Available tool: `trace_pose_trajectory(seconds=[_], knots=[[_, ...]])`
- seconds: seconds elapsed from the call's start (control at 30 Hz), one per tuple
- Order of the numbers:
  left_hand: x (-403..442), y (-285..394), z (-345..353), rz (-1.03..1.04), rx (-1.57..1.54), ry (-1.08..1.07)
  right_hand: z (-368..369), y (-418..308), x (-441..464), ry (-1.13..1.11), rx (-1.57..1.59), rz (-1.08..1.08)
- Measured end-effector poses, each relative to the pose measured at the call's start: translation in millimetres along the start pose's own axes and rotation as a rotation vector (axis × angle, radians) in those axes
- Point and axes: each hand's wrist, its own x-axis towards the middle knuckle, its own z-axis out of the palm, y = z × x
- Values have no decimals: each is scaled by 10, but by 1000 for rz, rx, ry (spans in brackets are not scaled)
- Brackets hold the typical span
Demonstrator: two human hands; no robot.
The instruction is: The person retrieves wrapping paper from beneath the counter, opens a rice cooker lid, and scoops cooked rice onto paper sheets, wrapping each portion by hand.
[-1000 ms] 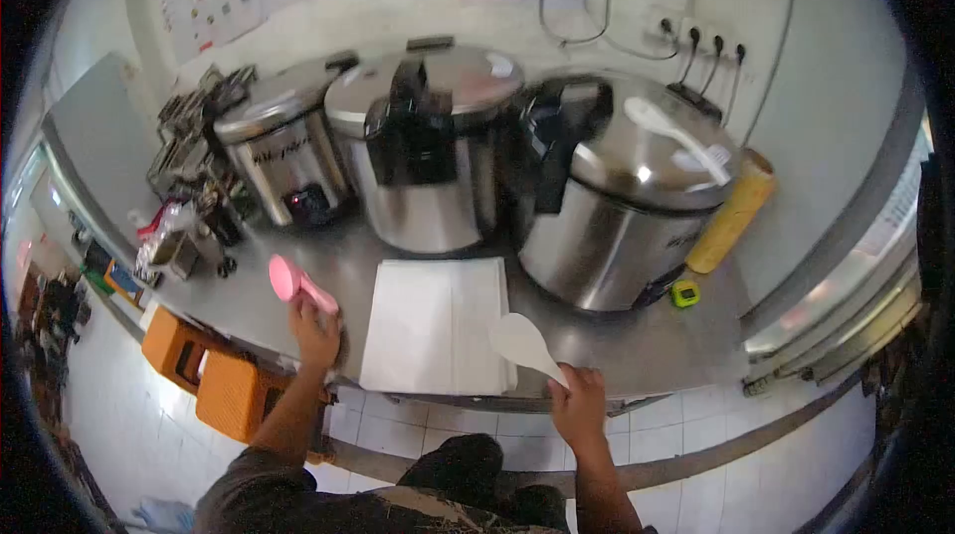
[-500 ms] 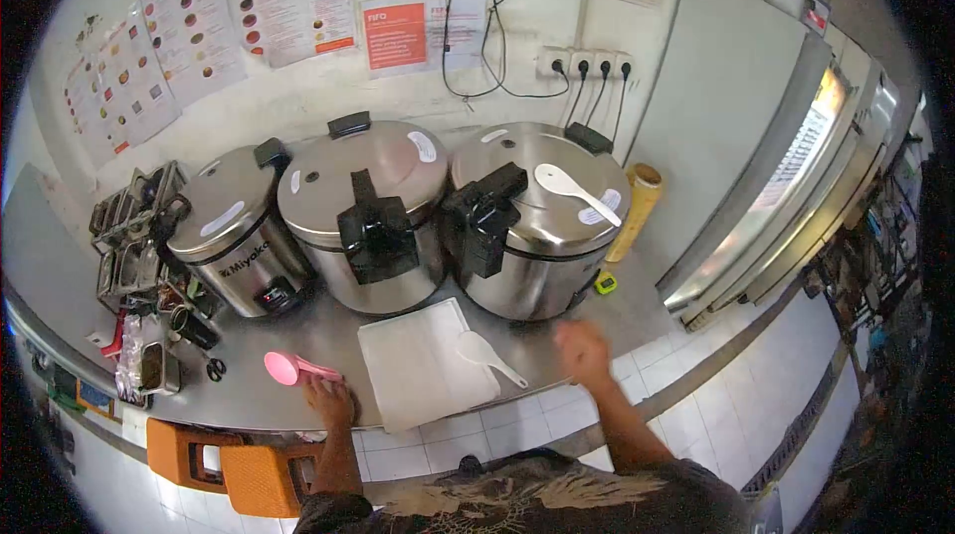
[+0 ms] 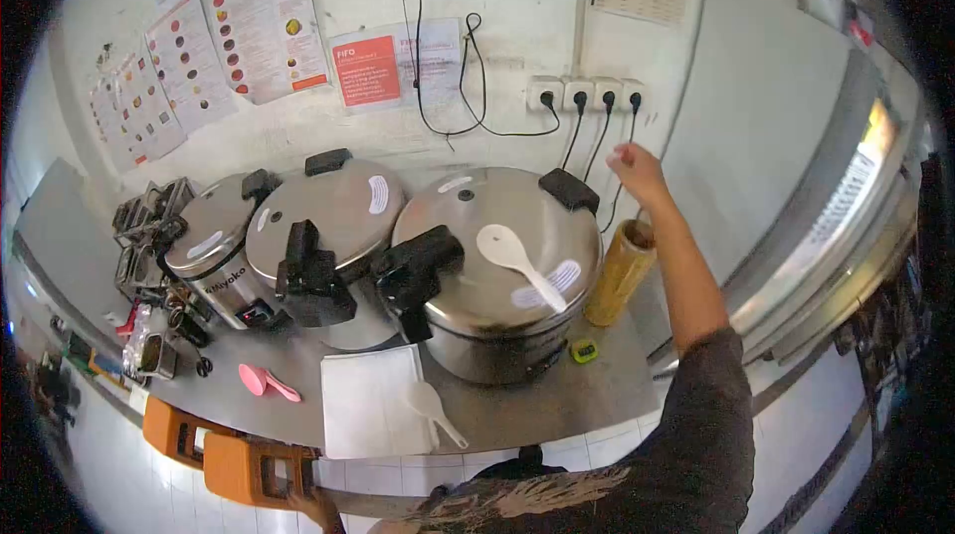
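Note:
My right hand (image 3: 638, 174) is raised in front of the wall, just below the plugged-in socket strip (image 3: 585, 94) and beside a hanging black cord. Its fingers are loosely bent and a little apart, with nothing visible in them. Low at the table's front edge, my left hand (image 3: 316, 506) is beside the orange stool (image 3: 234, 469); its fingers are mostly hidden. A large steel rice cooker (image 3: 487, 355) bears a white rice paddle (image 3: 517, 261) on its lid. On the table lie a pink scoop (image 3: 267, 383) and a second white paddle (image 3: 430, 405), partly on a white sheet (image 3: 368, 405).
Two more rice cookers (image 3: 323, 206) (image 3: 214, 270) stand to the left. A yellowish roll (image 3: 619, 275) and a small green timer (image 3: 584, 351) are at the table's right. Metal containers (image 3: 149, 211) and scissors (image 3: 204, 366) are at the left. A grey cabinet (image 3: 766, 116) borders the right side.
My right hand has risen from the table's front to near the sockets. My left hand has left the pink scoop and dropped below the table edge. The view has shifted toward the right cooker.

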Motion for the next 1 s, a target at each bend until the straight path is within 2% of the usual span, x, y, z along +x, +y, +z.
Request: trace_pose_trajectory(seconds=[0.03, 0.1, 0.23, 0.3, 0.37, 0.47, 0.57, 0.63, 0.67, 0.73, 0.77, 0.8, 0.87, 0.9, 0.93, 0.97, 1.0], knots=[[-371, -195, -126, -190, -282, -60, 143, 168, 371, -31, -73, 6], [-935, -8, 134, -384, -47, -172, 534, 680, 1139, 71, -353, -119], [-1648, 365, 534, -674, 44, -412, 800, 1079, 2228, 12, -361, 52], [-1883, 449, 508, -767, 49, -474, 886, 1196, 2412, 131, -378, -18], [-2079, 499, 357, -845, 56, -495, 819, 1123, 2397, 92, -443, -107], [-2370, 539, 18, -937, 63, -496, 731, 984, 2345, 43, -495, -72], [-2618, 501, -315, -998, 53, -476, 720, 1175, 2455, 11, -566, -155], [-2793, 471, -624, -1027, -37, -447, 636, 1344, 2419, 3, -635, -272], [-2849, 418, -747, -1048, -156, -428, 654, 1616, 2441, 38, -515, -387], [-2982, 324, -920, -1132, -454, -388, 205, 1362, 1921, -235, -285, -174], [-3046, 351, -857, -1032, -254, -337, -37, 1180, 1628, -345, -186, -47], [-3104, 454, -757, -946, -38, -282, -107, 1524, 1535, -396, -71, 13], [-3004, 538, -607, -1061, -29, -283, -252, 1836, 987, -401, 209, 98], [-3028, 535, -573, -1008, -103, -315, -222, 2260, 859, -453, 223, 140], [-3041, 508, -528, -1019, -96, -326, -133, 2783, 580, -442, 411, 228], [-3063, 474, -471, -1028, -95, -332, -63, 2892, 247, -441, 593, 279], [-3086, 312, -457, -1024, -146, -403, -94, 2913, -4, -498, 337, 356]])
